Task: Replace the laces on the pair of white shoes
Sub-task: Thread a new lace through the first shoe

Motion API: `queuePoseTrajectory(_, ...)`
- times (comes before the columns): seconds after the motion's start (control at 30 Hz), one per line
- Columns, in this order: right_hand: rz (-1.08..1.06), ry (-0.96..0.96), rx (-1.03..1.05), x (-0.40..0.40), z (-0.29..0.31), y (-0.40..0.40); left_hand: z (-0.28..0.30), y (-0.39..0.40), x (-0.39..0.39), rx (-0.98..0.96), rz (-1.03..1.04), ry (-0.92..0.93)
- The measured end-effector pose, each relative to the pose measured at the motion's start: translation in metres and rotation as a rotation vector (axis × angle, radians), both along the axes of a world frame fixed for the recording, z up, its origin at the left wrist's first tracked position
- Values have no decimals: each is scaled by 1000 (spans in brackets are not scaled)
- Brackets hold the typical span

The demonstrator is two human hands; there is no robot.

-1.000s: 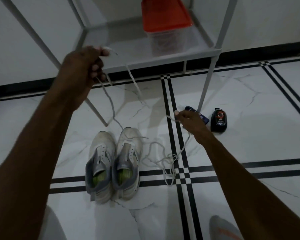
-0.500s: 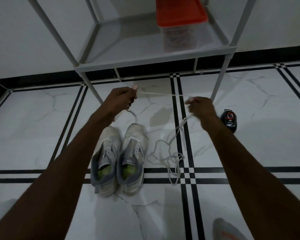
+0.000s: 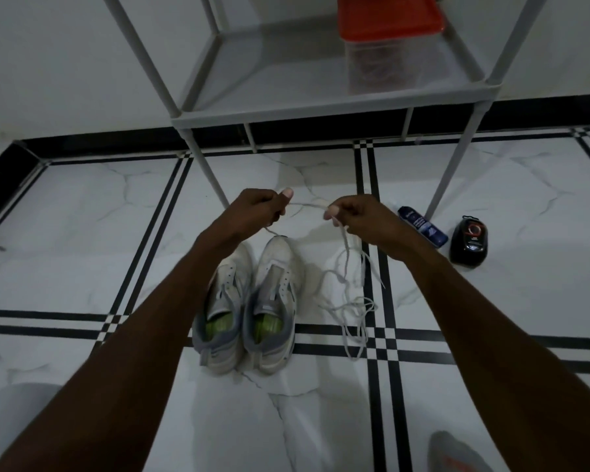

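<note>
Two white shoes with grey collars and green insoles stand side by side on the floor, the left shoe (image 3: 220, 315) and the right shoe (image 3: 273, 301), toes pointing away, both without laces. Above their toes my left hand (image 3: 259, 207) and my right hand (image 3: 358, 216) each pinch a white lace (image 3: 307, 205) that runs slack between them. The lace hangs down from my right hand into a loose tangle of white lace (image 3: 351, 301) on the floor right of the shoes.
A grey metal shelf rack (image 3: 286, 110) stands ahead with a red-lidded clear box (image 3: 385, 39) on it; its legs reach the floor near my hands. A blue bottle (image 3: 421, 226) and a black polish applicator (image 3: 469, 241) lie at the right. A grey sock-clad foot (image 3: 457, 453) shows at bottom.
My left hand came down from high at the left to level with my right. Both hands have drawn closer together, shortening the lace span between them.
</note>
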State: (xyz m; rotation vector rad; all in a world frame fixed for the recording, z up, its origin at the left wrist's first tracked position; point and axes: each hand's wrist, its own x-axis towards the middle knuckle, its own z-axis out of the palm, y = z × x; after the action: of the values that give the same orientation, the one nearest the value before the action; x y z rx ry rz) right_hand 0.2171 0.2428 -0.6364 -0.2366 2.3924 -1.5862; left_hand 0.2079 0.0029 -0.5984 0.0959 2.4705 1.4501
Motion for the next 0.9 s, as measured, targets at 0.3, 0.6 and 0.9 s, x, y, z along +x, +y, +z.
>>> queuePoseTrajectory(0.3,13,29,-78,7,-16,-21,-20,-8,9,-45,-26,-11)
queuePoseTrajectory(0.6,-75,34,-121,0,-26,-16,-29,-12,8,-17,-20,-44)
queuePoseTrajectory(0.9,-74,-11,-84,1,-40,-28,-35,-24,14,-6,40,-42)
